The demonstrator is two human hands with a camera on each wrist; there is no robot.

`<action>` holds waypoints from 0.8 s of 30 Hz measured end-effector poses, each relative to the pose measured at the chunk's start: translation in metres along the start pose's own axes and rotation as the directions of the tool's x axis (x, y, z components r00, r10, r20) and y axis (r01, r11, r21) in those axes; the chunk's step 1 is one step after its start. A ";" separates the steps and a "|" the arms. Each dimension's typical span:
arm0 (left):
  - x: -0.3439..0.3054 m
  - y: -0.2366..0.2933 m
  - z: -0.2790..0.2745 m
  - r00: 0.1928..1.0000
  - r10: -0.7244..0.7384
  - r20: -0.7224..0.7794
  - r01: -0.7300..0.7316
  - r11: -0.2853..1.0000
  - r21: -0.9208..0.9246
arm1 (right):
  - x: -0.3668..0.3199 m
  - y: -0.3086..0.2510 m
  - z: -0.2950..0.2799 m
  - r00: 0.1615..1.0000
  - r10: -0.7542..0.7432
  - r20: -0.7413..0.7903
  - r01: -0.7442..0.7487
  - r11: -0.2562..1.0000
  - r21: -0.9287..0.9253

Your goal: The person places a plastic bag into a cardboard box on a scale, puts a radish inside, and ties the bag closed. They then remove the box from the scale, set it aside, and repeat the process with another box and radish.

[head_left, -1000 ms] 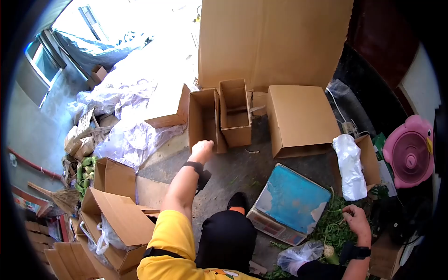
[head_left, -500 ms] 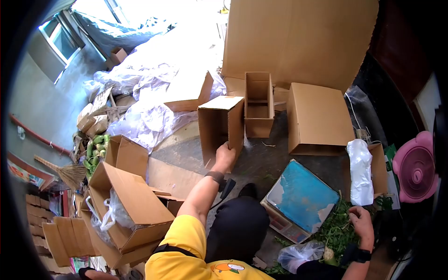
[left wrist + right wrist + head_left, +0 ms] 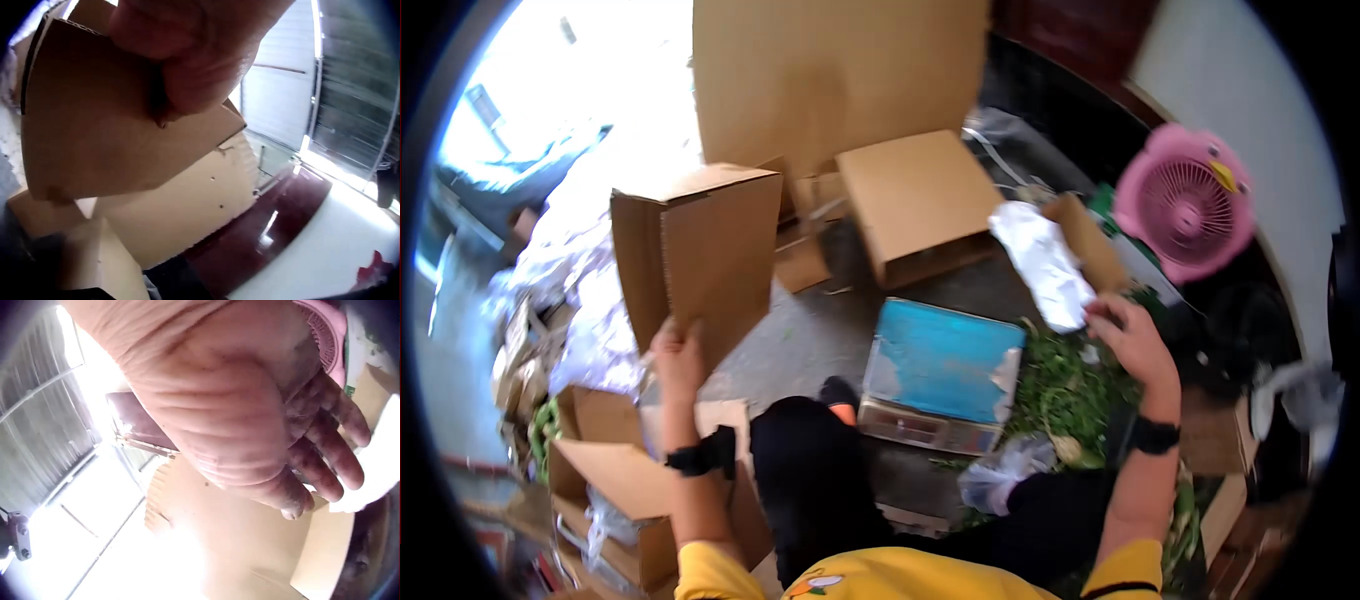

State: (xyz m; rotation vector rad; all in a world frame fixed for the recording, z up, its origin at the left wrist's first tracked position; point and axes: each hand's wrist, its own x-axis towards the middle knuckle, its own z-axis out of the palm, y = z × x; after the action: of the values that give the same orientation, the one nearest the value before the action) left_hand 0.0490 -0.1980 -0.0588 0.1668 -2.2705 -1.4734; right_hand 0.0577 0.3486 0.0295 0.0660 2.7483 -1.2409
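Observation:
My left hand [image 3: 677, 362] grips the near edge of a tall, narrow cardboard box [image 3: 722, 262], which is raised and tilted at the left of the head view. In the left wrist view the thumb presses on the box's brown side [image 3: 106, 119]; the other fingers are largely hidden. My right hand [image 3: 1132, 340] is at the lower end of a white plastic bundle [image 3: 1043, 262], its fingertips right at the edge. The right wrist view shows that hand's fingers [image 3: 337, 456] loosely extended beside the white plastic [image 3: 375, 469].
A blue-topped scale [image 3: 948, 358] stands on the floor before me, with leafy greens [image 3: 1060, 395] and a clear plastic bag [image 3: 1005, 472] beside it. Behind it sits a larger cardboard box [image 3: 920, 200]. A pink fan [image 3: 1185, 205] is at right; open cartons [image 3: 605, 455] stand at lower left.
My left hand has taken hold of the narrow box and lifted it away from the other box. My right hand has moved up to the white plastic. The head view has swung right.

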 end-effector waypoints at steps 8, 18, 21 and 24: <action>0.004 0.174 0.096 0.713 0.252 0.654 -0.495 0.842 0.215 | -0.022 -0.003 -0.077 0.965 -0.061 -0.257 0.084 0.993 0.083; -0.072 0.102 0.241 0.284 0.016 0.959 -0.782 0.582 0.222 | 0.016 0.130 -0.028 0.971 0.076 -0.229 -0.077 0.997 0.004; -0.084 0.079 0.251 0.239 -0.033 0.970 -0.768 0.606 0.210 | 0.042 0.159 0.005 0.966 0.050 -0.255 -0.074 0.994 -0.083; -0.084 0.078 0.261 0.215 -0.143 0.966 -0.754 0.605 0.257 | 0.067 0.163 0.028 0.967 -0.025 -0.255 -0.046 0.961 -0.271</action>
State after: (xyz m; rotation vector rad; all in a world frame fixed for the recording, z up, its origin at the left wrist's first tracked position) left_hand 0.0273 0.0831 -0.1030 -1.3867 -3.3423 -0.1265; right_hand 0.0084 0.4345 -0.1189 0.2291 3.1101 -0.8890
